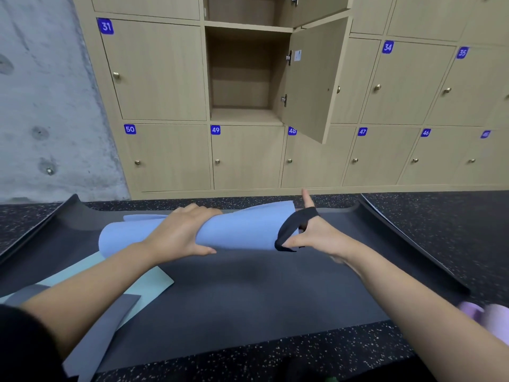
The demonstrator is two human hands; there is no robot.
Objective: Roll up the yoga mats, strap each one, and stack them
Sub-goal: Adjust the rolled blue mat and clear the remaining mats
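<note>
Head view, the only one supplied.

**Position.** The blue mat (242, 230) is rolled and lies crosswise on a flat black mat (248, 285) on the speckled floor (454, 216), in front of the lockers. Your left hand (184, 230) clamps over the middle of the roll, fingers curled across the top and thumb on the near side. Your right hand (316, 235) is spread inside the black strap (286, 230), index finger straight and thumb hooked in the band, holding the loop open round the roll's right end.

**Risks, as judged.**
- The strap sits only at the very end, so if your thumb slips, the band may snap off the end rather than seat.
- The far edge of the roll looks loose and uneven. Ease your left-hand grip and it may unwind.
- Pushing the strap inward could drive the layers out sideways at the unheld left end.

**Count.**
- Rolled blue mats: one.
- Straps seen: one.
- Flat mats: three, namely black, teal (143, 279) and grey (104, 321).
- Lilac roll (479, 312), lower right: blurred, so I cannot tell whether it is one or two.
- Nothing is stacked yet.
</note>
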